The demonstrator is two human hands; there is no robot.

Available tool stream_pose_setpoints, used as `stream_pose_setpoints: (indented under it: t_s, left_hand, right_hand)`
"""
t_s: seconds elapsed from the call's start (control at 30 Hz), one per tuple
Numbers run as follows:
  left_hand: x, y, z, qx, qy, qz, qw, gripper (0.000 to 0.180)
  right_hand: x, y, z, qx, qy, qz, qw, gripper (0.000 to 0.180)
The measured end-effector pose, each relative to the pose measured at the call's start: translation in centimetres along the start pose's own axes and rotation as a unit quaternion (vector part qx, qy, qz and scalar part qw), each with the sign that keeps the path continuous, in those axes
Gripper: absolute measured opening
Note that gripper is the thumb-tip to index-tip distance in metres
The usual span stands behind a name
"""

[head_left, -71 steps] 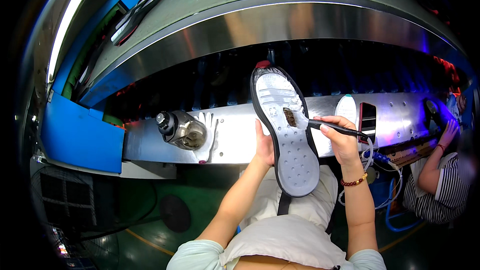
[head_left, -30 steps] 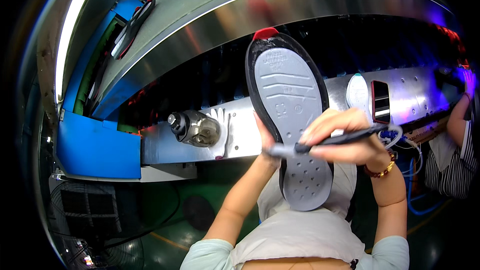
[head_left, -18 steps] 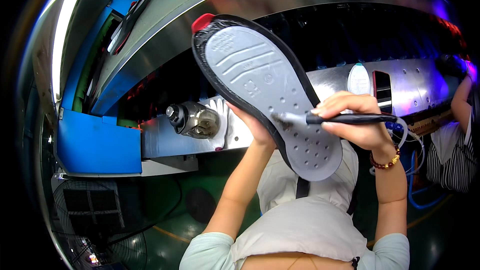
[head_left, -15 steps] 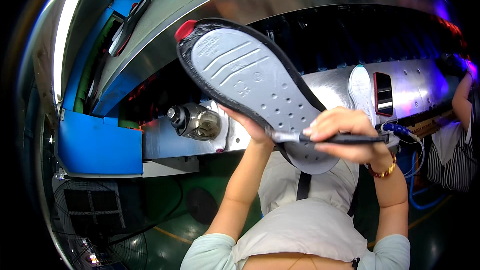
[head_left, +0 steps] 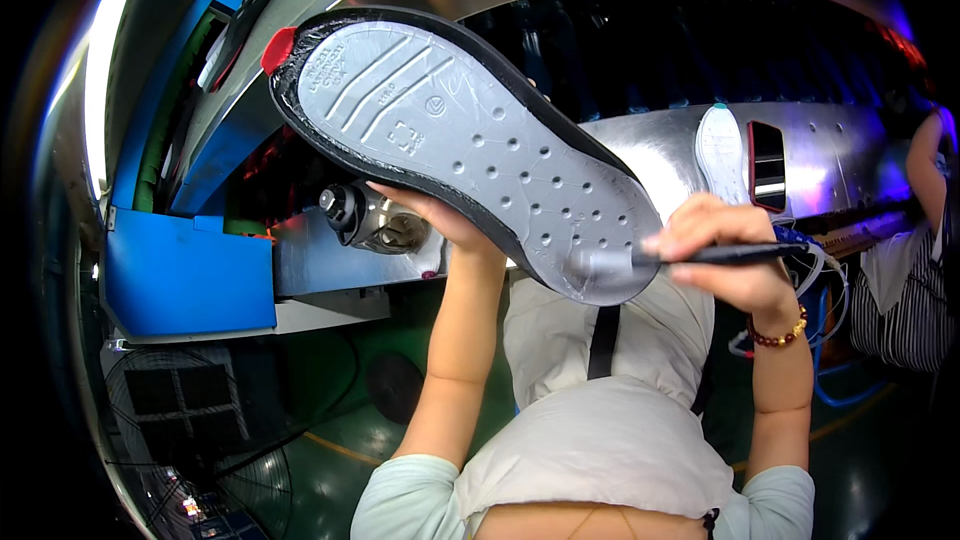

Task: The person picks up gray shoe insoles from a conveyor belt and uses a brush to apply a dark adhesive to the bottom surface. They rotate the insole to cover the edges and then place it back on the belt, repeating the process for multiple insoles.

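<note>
Head view: your left hand (head_left: 440, 220) grips the shoe sole (head_left: 470, 150) from beneath, fingers curled round its dark rim, holding it tilted in the air above the steel workbench (head_left: 660, 155), red-tabbed end up toward the left. Your right hand (head_left: 725, 250) pinches a dark brush (head_left: 690, 258), its tip touching the sole's lower right end. A metal nozzle (head_left: 365, 220) sits just beside your left hand. Another pale sole (head_left: 720, 140) lies farther right on the bench.
</note>
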State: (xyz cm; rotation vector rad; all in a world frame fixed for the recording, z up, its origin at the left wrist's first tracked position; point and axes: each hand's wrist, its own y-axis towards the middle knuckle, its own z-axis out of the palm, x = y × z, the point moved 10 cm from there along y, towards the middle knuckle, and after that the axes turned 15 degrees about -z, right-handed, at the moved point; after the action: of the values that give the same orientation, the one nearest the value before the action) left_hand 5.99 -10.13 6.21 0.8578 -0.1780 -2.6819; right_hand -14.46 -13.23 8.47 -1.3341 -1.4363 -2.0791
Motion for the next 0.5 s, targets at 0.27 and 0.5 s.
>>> stream_pose_setpoints:
  t_s: [0.27,0.5]
  left_hand:
    - [-1.1,-0.2,0.5,0.018,-0.013,0.001,1.0,0.096]
    - [-2.0,-0.4,1.0,0.041,-0.027,-0.008,0.999,0.092]
  right_hand:
    - [0.0,-1.1,1.3,0.086,0.098,0.0,0.991,0.026]
    - [-0.3,-1.2,2.7,0.176,-0.078,-0.026,0.981,0.021]
